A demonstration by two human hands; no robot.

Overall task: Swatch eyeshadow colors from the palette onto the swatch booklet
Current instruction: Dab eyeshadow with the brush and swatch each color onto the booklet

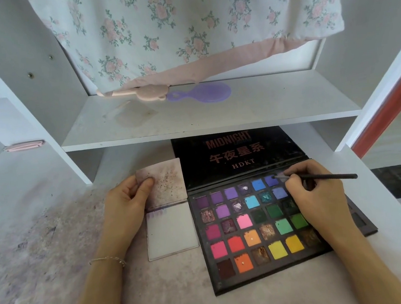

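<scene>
A black eyeshadow palette [252,231] lies open on the desk, its many coloured pans facing up and its lid [235,157] propped against the shelf. My right hand [318,195] grips a thin black brush [328,176], whose tip touches a blue-violet pan [271,180] in the top row. Left of the palette lies the small swatch booklet [171,231], open, with a few purple strokes along the top of its white page. My left hand [127,201] holds the booklet's stained cover [165,181] up, thumb on its face.
A white shelf [205,116] overhangs the desk just behind the palette, carrying a purple hand mirror [202,93] and a pink brush [134,93]. Floral fabric hangs above. The desk surface [42,247] is smudged with powder. A white upright stands at each side.
</scene>
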